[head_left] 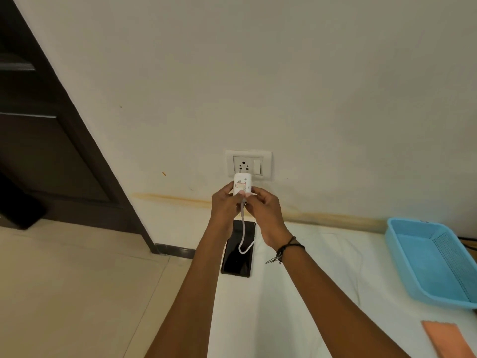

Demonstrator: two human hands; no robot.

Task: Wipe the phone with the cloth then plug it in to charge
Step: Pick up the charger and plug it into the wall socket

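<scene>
This looks like a room in a home, likely a bedroom. Just above the fingers (242, 196), a switched wall socket (248, 164) is set low in a plain cream wall (258, 73) with a stained band. Below the fingers lies a white sheet (296, 293), as on a bed. Far left of them stand a dark wooden door frame (85, 140) and beige floor tiles (77, 280).

glossy black phone (238, 254), perforated blue plastic basket (436, 262)
</scene>
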